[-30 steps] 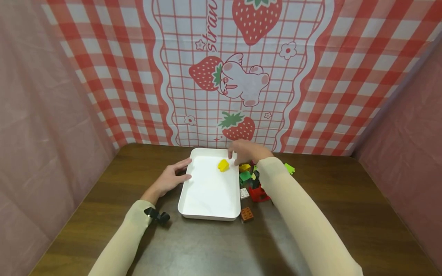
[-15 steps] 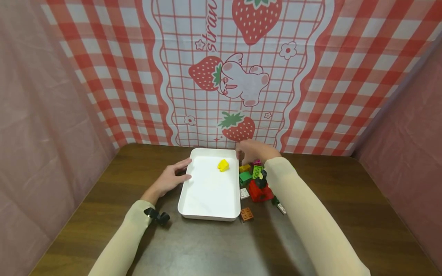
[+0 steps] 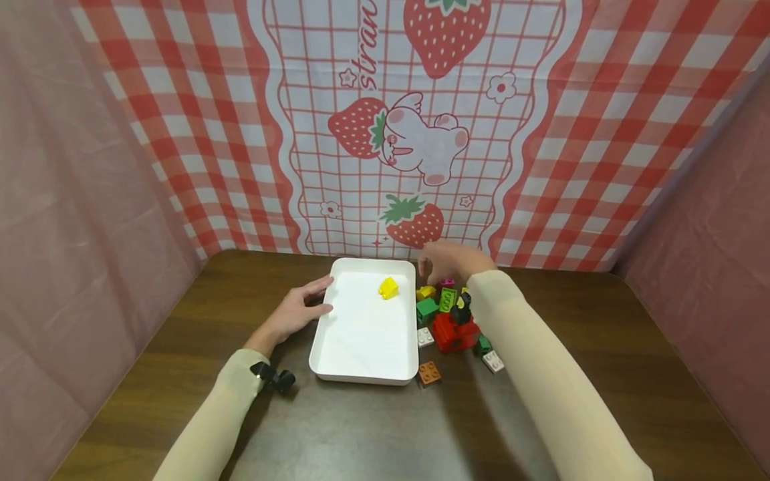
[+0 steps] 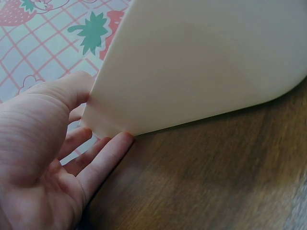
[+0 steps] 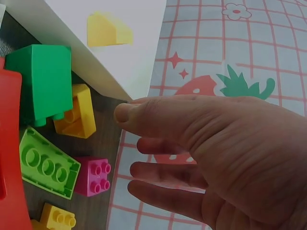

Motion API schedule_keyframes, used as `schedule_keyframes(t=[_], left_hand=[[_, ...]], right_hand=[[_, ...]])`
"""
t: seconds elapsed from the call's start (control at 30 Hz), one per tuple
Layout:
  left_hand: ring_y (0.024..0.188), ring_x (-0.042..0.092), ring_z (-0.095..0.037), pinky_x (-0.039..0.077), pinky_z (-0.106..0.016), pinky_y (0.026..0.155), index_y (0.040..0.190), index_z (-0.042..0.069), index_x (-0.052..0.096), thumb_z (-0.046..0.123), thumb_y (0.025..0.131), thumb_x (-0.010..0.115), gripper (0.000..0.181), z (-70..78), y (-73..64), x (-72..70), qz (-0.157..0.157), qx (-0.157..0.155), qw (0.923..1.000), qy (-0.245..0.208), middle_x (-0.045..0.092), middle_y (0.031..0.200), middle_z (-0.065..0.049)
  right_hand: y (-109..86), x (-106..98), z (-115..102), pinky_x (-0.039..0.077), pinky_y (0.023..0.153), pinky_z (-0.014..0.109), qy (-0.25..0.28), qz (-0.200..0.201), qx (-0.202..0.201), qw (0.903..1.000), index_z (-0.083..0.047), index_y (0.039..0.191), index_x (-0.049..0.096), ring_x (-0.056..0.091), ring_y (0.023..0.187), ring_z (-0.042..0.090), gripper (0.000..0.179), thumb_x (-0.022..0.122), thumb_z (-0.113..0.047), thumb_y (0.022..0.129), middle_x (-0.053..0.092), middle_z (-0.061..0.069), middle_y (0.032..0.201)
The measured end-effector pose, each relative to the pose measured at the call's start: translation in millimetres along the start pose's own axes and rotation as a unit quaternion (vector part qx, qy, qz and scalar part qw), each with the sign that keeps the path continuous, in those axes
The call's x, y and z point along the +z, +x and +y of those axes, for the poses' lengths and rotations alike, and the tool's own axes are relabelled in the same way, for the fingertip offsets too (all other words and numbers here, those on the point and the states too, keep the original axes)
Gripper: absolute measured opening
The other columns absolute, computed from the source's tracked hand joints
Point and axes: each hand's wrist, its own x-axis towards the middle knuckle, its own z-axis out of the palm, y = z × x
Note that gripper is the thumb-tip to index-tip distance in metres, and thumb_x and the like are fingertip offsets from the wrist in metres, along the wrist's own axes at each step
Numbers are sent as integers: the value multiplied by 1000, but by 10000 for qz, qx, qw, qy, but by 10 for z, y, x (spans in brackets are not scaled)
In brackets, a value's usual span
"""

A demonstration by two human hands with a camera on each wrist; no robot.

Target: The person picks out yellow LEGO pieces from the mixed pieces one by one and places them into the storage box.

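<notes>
A white tray (image 3: 361,341) lies on the table with one yellow sloped brick (image 3: 388,288) inside it. My left hand (image 3: 296,310) rests thumb and fingertips against the tray's left side. In the left wrist view those fingers (image 4: 103,165) are nearly straight along its wall. My right hand (image 3: 454,259) hovers behind the tray's far right corner, over the pile of toy bricks, holding nothing. In the right wrist view its fingers (image 5: 168,196) are spread and relaxed. Nearest it are a pink brick (image 5: 93,176), a lime brick (image 5: 50,163) and a second yellow sloped brick (image 5: 84,115).
Along the tray's right side lie a green brick (image 3: 427,309), a red piece (image 3: 452,333) with a black part (image 3: 460,310), a white brick (image 3: 424,337) and an orange brick (image 3: 429,373). Another white brick (image 3: 493,361) sits farther right. A strawberry-print cloth (image 3: 415,133) hangs behind.
My right hand has drawn back to the right, from over the tray to over the pile, uncovering more bricks. The left hand and the yellow brick in the tray stay put.
</notes>
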Motion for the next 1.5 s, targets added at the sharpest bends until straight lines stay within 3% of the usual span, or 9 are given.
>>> schedule_keyframes(t=[0.43, 0.57, 0.67, 0.8, 0.97, 1.13, 1.33, 1.5], left_hand=[[172, 33, -47, 29, -67, 139, 170, 1, 45, 9, 108, 73, 68, 8, -1, 1, -4, -9, 10000, 15, 38, 183, -21], [172, 33, -47, 29, -67, 139, 170, 1, 45, 10, 109, 73, 68, 4, 5, -1, -10, -26, 10000, -1, 38, 183, -21], [172, 33, -47, 29, -67, 139, 170, 1, 45, 11, 109, 73, 68, 3, 8, -3, -17, -26, 10000, 0, 37, 183, -20], [172, 32, -47, 28, -67, 139, 170, 1, 45, 11, 109, 73, 68, 1, 11, -4, -21, -48, 10000, -5, 37, 183, -20], [172, 32, -47, 28, -67, 139, 170, 1, 45, 10, 109, 73, 68, 0, 9, -3, -21, -47, 10000, -10, 38, 183, -20], [172, 33, -47, 29, -67, 139, 170, 1, 46, 10, 109, 73, 68, 3, 10, -5, -33, -24, 10000, -11, 38, 183, -20], [172, 32, -47, 28, -67, 139, 170, 1, 45, 10, 109, 73, 68, -2, 15, -10, -34, -27, 10000, 2, 38, 183, -20], [172, 32, -47, 27, -67, 140, 170, 0, 45, 10, 109, 73, 68, -13, 14, -9, -27, -17, 10000, -10, 37, 183, -21]], right_hand=[[65, 96, 14, 69, 98, 42, 66, -112, -258, 9996, -10, 114, 86, 72, 98, 22, 12, 81, -11, 103, 83, 10, 120], [96, 128, 30, 65, 81, 32, 151, -115, -393, 9990, -9, 102, 88, 64, 82, 17, 8, 79, -8, 102, 79, 6, 100], [122, 142, 35, 55, 68, 27, 206, -175, -366, 9990, -10, 92, 86, 55, 72, 15, 13, 79, -8, 102, 69, 2, 84], [145, 156, 41, 50, 63, 26, 238, -211, -305, 9990, -13, 88, 86, 54, 70, 16, 15, 79, -9, 101, 67, 1, 79], [154, 183, 43, 49, 61, 27, 328, -245, -291, 9987, -11, 87, 85, 54, 67, 16, 16, 78, -8, 100, 67, 4, 77], [150, 223, 40, 48, 62, 26, 330, -156, -358, 9987, -10, 82, 84, 51, 66, 15, 19, 80, -8, 101, 63, -1, 72], [128, 258, 37, 57, 70, 26, 217, -26, -399, 9990, -13, 87, 85, 61, 74, 15, 15, 82, -12, 101, 76, 1, 84], [148, 288, 60, 59, 75, 27, 142, -71, -467, 9988, -11, 92, 81, 63, 78, 15, 10, 82, -12, 102, 77, 3, 91]])
